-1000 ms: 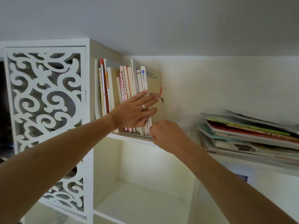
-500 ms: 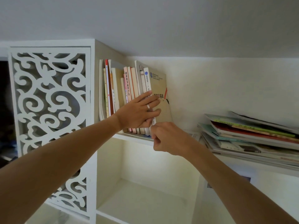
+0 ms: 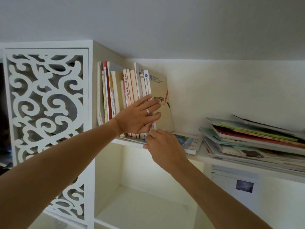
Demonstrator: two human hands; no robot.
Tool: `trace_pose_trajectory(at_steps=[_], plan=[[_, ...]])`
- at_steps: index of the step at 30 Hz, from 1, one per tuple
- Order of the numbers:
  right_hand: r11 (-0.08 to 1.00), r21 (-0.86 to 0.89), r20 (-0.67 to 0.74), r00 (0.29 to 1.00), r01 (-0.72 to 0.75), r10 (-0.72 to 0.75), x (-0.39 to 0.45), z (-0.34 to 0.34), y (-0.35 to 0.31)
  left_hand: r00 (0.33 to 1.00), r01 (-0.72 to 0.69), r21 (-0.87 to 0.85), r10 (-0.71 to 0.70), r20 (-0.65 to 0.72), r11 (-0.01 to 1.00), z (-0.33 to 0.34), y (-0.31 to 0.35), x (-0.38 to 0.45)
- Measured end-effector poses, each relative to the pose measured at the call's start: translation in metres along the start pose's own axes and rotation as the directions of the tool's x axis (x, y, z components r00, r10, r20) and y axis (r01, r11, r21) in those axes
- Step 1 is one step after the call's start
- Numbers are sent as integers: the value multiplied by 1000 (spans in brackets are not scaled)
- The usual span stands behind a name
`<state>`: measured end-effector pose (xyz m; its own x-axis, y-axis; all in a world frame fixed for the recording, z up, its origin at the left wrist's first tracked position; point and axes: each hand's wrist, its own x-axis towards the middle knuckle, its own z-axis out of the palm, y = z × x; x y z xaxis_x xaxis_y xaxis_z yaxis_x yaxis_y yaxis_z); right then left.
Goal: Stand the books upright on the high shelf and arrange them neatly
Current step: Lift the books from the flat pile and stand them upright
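High shelf, left end: a row of upright books stands against the white side wall of the unit, spines outward, some slightly leaning; this portion of the task reads as done. The outermost item, a tan-covered book, stands at the right end of the row, its cover facing the open room. Left hand: fingers straight and spread flat across the lower spines and the tan cover, pressing the row leftward, grasping nothing. Right hand: at the shelf's front lip just below the tan book, fingertips curled toward the foot of the row; whether it pinches a spine or only nudges it cannot be told. Remaining: one magazine lying flat just right of the row, its corner overhanging the front edge, and, further right and apart, a slanted stack of flat books, several overhanging the front edge. Judged progress: roughly half, with the flat items still to be stood up. Edges and room: ceiling close above the tallest spines, so little headroom for tipping a book in upright; bare back wall and bare shelf between row and stack give sideways room for extending the row. To the left, a carved lattice panel closes that side. Hazard, as a judgement: the overhanging stack could slide off if disturbed carelessly.
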<state>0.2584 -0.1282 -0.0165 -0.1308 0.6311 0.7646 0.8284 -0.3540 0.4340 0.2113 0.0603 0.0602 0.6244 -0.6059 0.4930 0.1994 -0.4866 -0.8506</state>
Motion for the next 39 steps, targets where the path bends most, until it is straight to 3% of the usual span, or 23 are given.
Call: trace_pose_trajectory(at_steps=[18, 22, 25, 28, 39], plan=[[974, 76, -77, 975, 214, -208, -20, -15, 38, 998, -7, -30, 5, -65, 1000, 5, -1, 1], [983, 141, 3, 993, 118, -120, -14, -22, 34, 999, -4, -23, 3, -38, 1000, 2, 1, 2], [998, 48, 85, 996, 33, -37, -12, -18, 20, 1000, 2, -12, -2, -4, 1000, -2, 3, 2], [1000, 6, 43, 999, 8, -8, -12, -13, 11, 1000, -4, -1, 4, -9, 1000, -4, 4, 0], [997, -24, 33, 997, 74, -73, -16, -32, 5, 996, 18, -49, -23, -90, 999, 2, 7, 1]])
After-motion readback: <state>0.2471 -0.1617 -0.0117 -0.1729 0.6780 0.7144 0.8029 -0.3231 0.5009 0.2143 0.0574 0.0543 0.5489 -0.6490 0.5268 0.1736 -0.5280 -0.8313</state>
